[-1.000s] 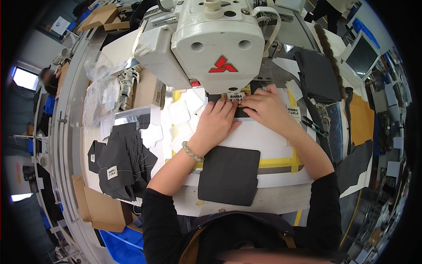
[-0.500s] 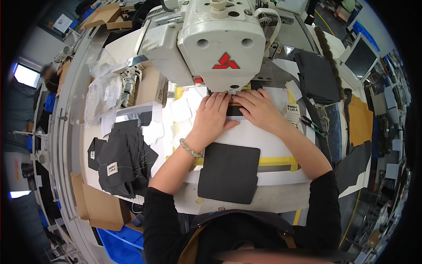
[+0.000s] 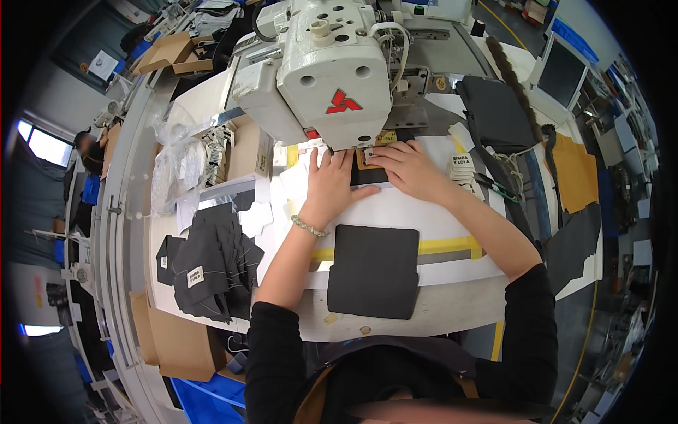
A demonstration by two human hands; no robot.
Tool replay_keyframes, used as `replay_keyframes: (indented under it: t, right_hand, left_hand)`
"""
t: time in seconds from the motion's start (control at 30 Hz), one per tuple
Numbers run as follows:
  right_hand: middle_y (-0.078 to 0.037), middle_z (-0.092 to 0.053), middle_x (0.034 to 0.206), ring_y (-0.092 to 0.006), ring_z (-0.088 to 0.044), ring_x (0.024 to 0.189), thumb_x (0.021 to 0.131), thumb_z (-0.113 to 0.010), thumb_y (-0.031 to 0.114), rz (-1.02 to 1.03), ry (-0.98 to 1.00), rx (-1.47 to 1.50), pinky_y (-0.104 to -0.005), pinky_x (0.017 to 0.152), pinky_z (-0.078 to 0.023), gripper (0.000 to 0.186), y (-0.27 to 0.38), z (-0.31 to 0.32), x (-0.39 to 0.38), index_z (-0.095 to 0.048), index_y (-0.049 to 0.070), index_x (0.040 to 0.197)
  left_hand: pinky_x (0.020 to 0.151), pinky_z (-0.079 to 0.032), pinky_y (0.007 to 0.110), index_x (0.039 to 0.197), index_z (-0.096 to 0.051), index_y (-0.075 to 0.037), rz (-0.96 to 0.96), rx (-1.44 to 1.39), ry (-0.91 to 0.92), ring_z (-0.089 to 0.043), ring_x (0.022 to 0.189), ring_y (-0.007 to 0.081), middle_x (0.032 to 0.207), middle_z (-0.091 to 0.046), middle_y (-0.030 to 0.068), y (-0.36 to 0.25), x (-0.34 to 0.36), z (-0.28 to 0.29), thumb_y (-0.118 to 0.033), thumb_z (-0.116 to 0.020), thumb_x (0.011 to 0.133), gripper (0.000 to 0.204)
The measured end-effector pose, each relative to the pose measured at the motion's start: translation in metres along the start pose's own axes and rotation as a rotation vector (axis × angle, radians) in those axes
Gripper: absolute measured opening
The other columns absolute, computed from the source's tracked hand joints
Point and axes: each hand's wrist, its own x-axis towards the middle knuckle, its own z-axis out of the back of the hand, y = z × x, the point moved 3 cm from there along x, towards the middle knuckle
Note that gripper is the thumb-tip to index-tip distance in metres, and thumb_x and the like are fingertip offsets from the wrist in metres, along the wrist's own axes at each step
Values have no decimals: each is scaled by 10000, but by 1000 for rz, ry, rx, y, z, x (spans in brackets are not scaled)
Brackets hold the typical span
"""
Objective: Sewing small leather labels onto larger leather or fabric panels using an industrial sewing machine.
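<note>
Under the head of a white sewing machine (image 3: 332,78), a dark fabric piece (image 3: 365,177) lies on the white work surface. My left hand (image 3: 328,187) rests flat at its left side, fingers spread and thumb out to the right. From the right, my right hand (image 3: 412,172) reaches in with fingers stretched out. Its fingertips touch a small pale label (image 3: 369,152) inside a brown frame (image 3: 362,164) on the fabric. The needle area is partly hidden by the machine head. Closer to me lies a flat black panel (image 3: 373,272).
Dark fabric pieces (image 3: 219,261) with sewn labels are piled at left. Behind them stand a cardboard box of labels (image 3: 219,152) and a clear plastic bag (image 3: 175,159). Loose labels (image 3: 462,168) and green-handled snips (image 3: 498,188) lie at right, near a folded black fabric (image 3: 494,112).
My view has shifted somewhat. My hands have drawn apart at the fingertips, so the brown frame and pale label now show between them.
</note>
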Motion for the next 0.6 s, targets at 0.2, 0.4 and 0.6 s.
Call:
replay_keyframes:
  t: [0.2, 0.4, 0.6]
  right_hand:
    - [-28, -596, 1297, -218, -511, 1201, 866, -597, 92, 8, 2, -14, -409, 1018, -348, 364, 0, 0, -1, -622, 146, 1225]
    - [-28, -593, 1304, -215, -504, 1206, 864, -597, 94, -1, 6, -24, -409, 1018, -344, 369, 1, -1, -3, -618, 139, 1229]
    - [-22, -599, 1292, -209, -510, 1189, 858, -606, 99, -8, 3, -15, -402, 993, -353, 368, 0, -3, -3, -623, 138, 1223]
  left_hand:
    - [1127, -194, 554, 1317, -533, 14, 17, -18, 10, -489, 1196, 332, 1284, -555, 131, 1, 0, -2, -752, -595, 744, 959]
    - [1133, -170, 558, 1323, -529, 18, 26, -39, 24, -484, 1198, 329, 1302, -549, 134, 0, -2, -1, -746, -611, 736, 966]
    - [1131, -164, 566, 1313, -538, 20, 37, -45, 59, -484, 1210, 320, 1315, -549, 137, 0, 0, 0, -726, -637, 732, 951]
